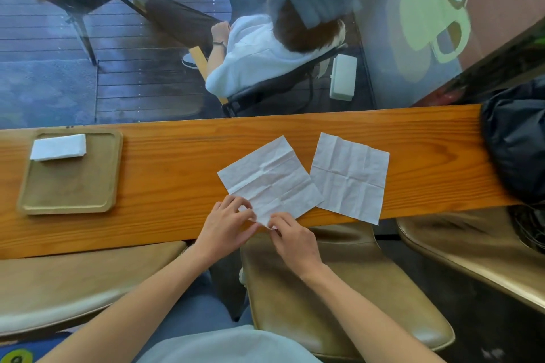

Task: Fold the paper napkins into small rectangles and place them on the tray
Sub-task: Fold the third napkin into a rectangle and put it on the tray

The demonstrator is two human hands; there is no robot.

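The open napkin (271,183) lay flat on the wooden counter (165,174), its near corner pinched between both hands: left hand (225,225) and right hand (292,240), fingertips closed on the paper edge. Just right of the grip, a second napkin (349,177) lay unfolded, edges touching. Far left, a folded napkin (59,147) sat on the tray (70,197).
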